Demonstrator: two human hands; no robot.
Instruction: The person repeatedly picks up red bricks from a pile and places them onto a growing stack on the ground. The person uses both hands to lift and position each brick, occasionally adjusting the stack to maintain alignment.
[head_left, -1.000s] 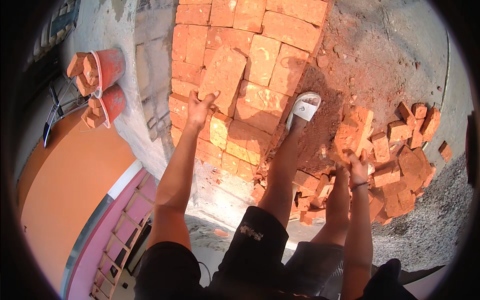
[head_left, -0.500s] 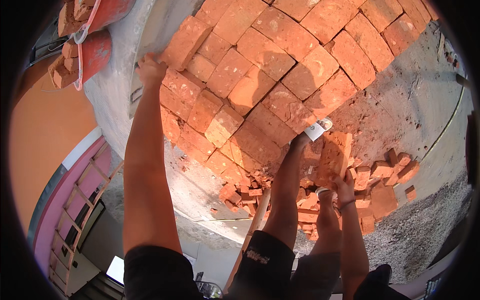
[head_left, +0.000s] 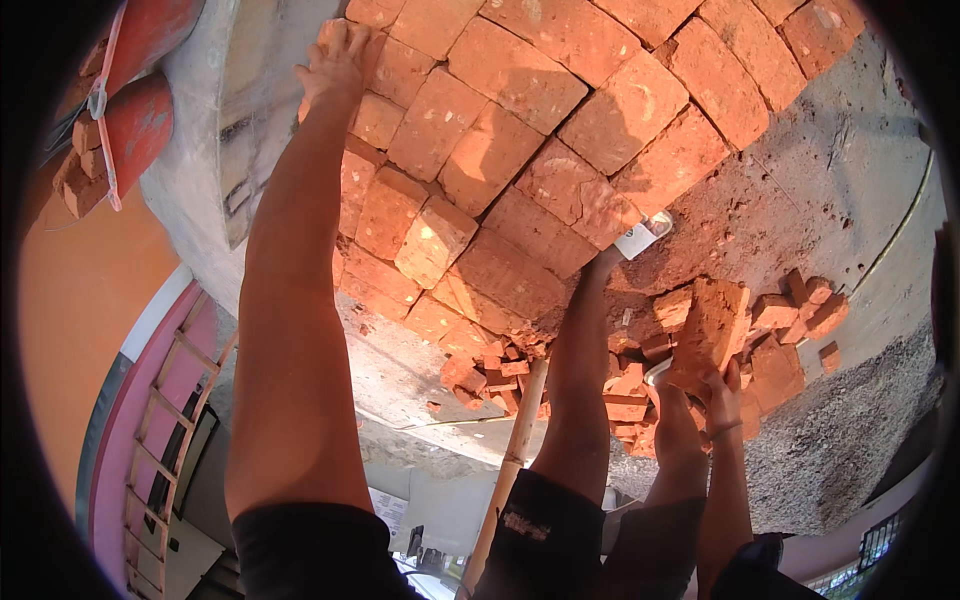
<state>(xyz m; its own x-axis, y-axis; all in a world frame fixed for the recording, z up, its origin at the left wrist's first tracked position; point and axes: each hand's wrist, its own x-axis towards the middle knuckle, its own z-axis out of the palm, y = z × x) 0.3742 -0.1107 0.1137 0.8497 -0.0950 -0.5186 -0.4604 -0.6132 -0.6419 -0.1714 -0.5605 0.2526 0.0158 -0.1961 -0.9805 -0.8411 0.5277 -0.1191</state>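
My left hand reaches up to the top-left edge of the brick stack, its fingers bent over a brick there, partly covering it. My right hand is closed round the lower end of a loose red brick, held tilted above a heap of broken bricks to the right. My legs stand between the stack and the heap; one white sandal shows beside the stack's lower edge.
Two red buckets of broken bricks sit at upper left beside a pale concrete ledge. A wooden ladder leans along the pink wall. A bamboo pole lies near my legs. Gravel lies at right.
The view has turned. My left hand has moved up along the stack's left edge to the top. My right hand still holds its brick, which has shifted slightly right since half a second ago.
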